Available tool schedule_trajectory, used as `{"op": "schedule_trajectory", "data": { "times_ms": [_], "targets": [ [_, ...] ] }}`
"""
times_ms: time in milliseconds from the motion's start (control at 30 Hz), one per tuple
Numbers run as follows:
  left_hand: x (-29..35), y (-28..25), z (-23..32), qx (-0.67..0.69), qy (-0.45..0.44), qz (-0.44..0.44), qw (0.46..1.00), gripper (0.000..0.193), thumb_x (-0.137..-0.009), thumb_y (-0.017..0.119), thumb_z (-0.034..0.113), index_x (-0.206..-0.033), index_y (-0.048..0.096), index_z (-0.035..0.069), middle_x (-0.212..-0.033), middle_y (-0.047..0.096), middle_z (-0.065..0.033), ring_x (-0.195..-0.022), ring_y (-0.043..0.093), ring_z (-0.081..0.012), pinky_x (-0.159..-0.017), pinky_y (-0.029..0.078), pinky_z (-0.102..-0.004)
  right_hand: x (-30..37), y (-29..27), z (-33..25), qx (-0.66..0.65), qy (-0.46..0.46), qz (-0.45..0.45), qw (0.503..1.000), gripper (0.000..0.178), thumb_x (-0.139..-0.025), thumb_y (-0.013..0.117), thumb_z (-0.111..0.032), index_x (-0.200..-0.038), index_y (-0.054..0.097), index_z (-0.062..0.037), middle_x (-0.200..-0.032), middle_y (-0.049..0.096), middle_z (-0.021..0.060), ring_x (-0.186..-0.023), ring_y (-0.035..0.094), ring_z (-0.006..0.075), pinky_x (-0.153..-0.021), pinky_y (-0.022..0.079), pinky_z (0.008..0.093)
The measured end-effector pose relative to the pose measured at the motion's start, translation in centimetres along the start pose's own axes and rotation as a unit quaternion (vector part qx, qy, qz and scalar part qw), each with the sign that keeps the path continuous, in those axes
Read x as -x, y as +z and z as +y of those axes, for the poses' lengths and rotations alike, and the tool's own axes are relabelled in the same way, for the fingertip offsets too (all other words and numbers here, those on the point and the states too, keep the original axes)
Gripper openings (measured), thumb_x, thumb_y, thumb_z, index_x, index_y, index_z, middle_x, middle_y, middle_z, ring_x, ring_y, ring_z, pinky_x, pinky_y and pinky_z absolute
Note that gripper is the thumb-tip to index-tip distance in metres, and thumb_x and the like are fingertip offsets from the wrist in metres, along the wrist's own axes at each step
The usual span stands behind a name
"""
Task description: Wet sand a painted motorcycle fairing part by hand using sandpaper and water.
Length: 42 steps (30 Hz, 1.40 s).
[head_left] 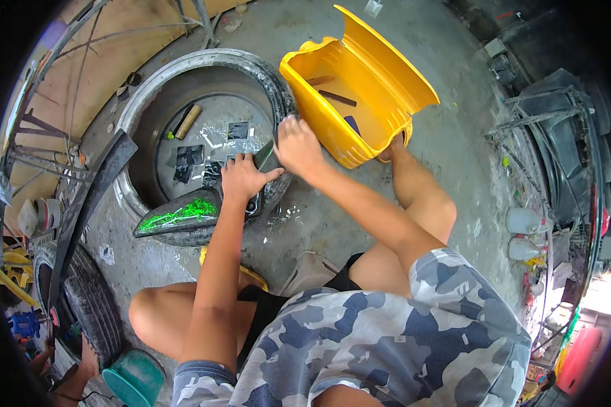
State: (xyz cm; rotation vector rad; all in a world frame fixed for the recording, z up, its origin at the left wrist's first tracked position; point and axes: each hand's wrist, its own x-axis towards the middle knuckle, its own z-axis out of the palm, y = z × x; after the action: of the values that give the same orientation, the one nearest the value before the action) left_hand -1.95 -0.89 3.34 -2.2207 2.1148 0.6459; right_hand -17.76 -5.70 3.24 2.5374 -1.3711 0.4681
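Observation:
A dark, curved panel (182, 216) with bright green streaks rests on the near side of a large tyre (130, 163) lying flat on the floor. My left hand (243, 180) lies on the panel's upper right part, fingers spread and thumb pointing right. Just to its right, my right hand (299, 148) is curled closed over the panel's far right end, above the tyre's rim. What it grips, if anything, is hidden beneath it. Inside the tyre's ring are black square pieces (189, 161) and a tan roll (189, 122).
An open yellow tub (349, 154) with brown strips inside stands right of the tyre. Another tyre (91, 298) and a teal stool (134, 380) are at lower left, near another person's leg (81, 370). Plastic jugs (525, 220) line the right side.

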Motion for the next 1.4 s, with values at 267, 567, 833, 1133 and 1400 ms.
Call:
{"op": "schedule_trajectory", "data": {
  "times_ms": [267, 567, 833, 1133, 1400],
  "targets": [
    [-0.2, -0.4, 0.2, -0.009, -0.015, -0.019, 1.000, 0.087, -0.069, 0.064, 0.064, -0.130, 0.053, 0.004, -0.134, 0.052, -0.0172, -0.124, 0.048, -0.0379, -0.104, 0.037, -0.0504, -0.6, 0.7, 0.2, -0.042, 0.027, -0.032, 0.998, 0.054, -0.086, 0.050, -0.025, -0.115, 0.054, 0.0197, -0.124, 0.055, 0.0342, -0.124, 0.051, 0.0389, -0.106, 0.036, 0.0441],
    [-0.1, -0.1, 0.1, -0.003, -0.008, 0.004, 1.000, 0.088, -0.067, 0.064, 0.067, -0.129, 0.056, 0.005, -0.133, 0.054, -0.0167, -0.122, 0.051, -0.0372, -0.103, 0.039, -0.0497, 0.3, 0.1, -1.2, 0.011, 0.050, -0.024, 0.998, 0.055, -0.086, 0.056, -0.030, -0.115, 0.056, 0.0165, -0.123, 0.058, 0.0299, -0.126, 0.049, 0.0358, -0.104, 0.037, 0.0431],
    [0.1, -0.8, 0.7, 0.012, 0.004, 0.010, 1.000, 0.095, -0.065, 0.062, 0.076, -0.124, 0.059, 0.002, -0.128, 0.056, -0.0193, -0.119, 0.053, -0.0379, -0.102, 0.039, -0.0477, -0.3, 0.6, 0.4, -0.007, 0.094, -0.020, 0.995, 0.051, -0.086, 0.057, -0.026, -0.117, 0.054, 0.0149, -0.123, 0.056, 0.0290, -0.122, 0.051, 0.0376, -0.103, 0.037, 0.0442],
    [-0.2, -0.7, 0.3, 0.010, -0.015, -0.016, 1.000, 0.090, -0.068, 0.061, 0.071, -0.128, 0.057, 0.005, -0.131, 0.054, -0.0177, -0.121, 0.052, -0.0375, -0.103, 0.038, -0.0495, 0.2, 0.6, -0.2, -0.004, 0.030, -0.043, 0.999, 0.052, -0.084, 0.052, -0.026, -0.112, 0.058, 0.0163, -0.122, 0.059, 0.0296, -0.121, 0.053, 0.0378, -0.102, 0.038, 0.0444],
    [-0.2, -0.9, 0.2, -0.006, -0.018, -0.034, 0.999, 0.078, -0.074, 0.059, 0.061, -0.132, 0.054, 0.008, -0.135, 0.052, -0.0160, -0.124, 0.049, -0.0374, -0.105, 0.036, -0.0494, -0.6, -0.2, -0.6, 0.006, -0.023, -0.084, 0.996, 0.046, -0.080, 0.058, -0.028, -0.100, 0.064, 0.0137, -0.108, 0.065, 0.0279, -0.113, 0.059, 0.0347, -0.092, 0.044, 0.0416]
  ]
}}
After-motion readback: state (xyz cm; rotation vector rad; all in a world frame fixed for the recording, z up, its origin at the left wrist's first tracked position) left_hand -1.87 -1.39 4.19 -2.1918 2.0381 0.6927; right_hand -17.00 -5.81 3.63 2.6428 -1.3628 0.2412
